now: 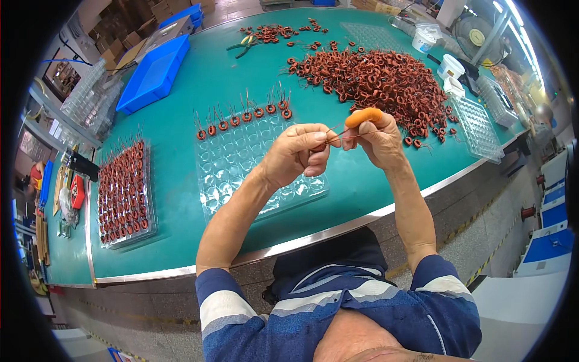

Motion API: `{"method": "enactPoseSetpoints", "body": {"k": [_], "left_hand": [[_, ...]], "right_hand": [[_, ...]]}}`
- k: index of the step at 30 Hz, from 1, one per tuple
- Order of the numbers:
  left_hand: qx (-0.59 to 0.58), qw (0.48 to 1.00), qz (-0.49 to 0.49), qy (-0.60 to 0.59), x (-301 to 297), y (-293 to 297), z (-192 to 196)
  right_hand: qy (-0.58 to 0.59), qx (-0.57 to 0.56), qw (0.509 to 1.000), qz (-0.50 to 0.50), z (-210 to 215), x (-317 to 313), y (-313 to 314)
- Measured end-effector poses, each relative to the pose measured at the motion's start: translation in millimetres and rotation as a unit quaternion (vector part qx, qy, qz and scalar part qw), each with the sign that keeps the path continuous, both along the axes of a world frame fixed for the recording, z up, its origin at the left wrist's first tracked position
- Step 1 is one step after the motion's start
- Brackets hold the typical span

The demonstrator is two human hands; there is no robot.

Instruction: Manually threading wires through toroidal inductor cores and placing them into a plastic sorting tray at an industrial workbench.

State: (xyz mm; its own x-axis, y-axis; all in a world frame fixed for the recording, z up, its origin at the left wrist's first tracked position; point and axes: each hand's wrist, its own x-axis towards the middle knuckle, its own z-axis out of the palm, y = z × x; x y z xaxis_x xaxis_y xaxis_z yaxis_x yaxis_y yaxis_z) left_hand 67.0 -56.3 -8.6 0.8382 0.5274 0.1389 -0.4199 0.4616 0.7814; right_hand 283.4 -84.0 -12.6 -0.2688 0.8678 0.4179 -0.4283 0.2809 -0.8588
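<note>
Holding a small copper-wound ring coil [319,146] in the air above the near edge of the green bench [181,229], the person's two hands meet at the middle of the view. The left hand [295,154] is curled tight, its fingers [313,136] pinched on the coil, which is mostly hidden behind them. The right hand [375,137], with an orange cot on one finger [363,115], is closed on the thin wire leads [344,136] that run out of the coil. These leads lie nearly level, left to right, so the coil sits at the left fingers and its long tail points toward the right hand; both hands are equally near, each on one end. Just beyond and below the hands lies a clear blister tray [241,163], most of its pockets unfilled, with a row of finished coils [244,117] standing along its far edge, leads up. To the left, well apart, a second tray [125,193] is packed full of coils. Farther back on the right spreads a large loose heap of coils [380,81], with another clear tray [479,127] beside it. At the far side lie green-handled pliers [244,45], a blue bin [154,75] and white tubs [449,65].
</note>
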Motion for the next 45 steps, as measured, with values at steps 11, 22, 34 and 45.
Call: {"method": "enactPoseSetpoints", "body": {"k": [11, 22, 34, 45], "left_hand": [[0.094, 0.978, 0.161, 0.089, 7, -5, 0], [0.150, 0.956, 0.220, 0.125, 9, 1, -7], [0.332, 0.864, 0.304, 0.226, 4, 4, -5], [0.324, 0.705, 0.629, 0.042, -77, 7, 66]], "right_hand": [[-0.010, -0.106, 0.974, -0.201, -3, -11, -2], [-0.196, 0.001, 0.944, -0.267, 10, -30, -10], [-0.184, 0.004, 0.943, -0.276, 13, -49, -1], [-0.403, 0.122, 0.895, -0.148, -11, -68, 120]]}}
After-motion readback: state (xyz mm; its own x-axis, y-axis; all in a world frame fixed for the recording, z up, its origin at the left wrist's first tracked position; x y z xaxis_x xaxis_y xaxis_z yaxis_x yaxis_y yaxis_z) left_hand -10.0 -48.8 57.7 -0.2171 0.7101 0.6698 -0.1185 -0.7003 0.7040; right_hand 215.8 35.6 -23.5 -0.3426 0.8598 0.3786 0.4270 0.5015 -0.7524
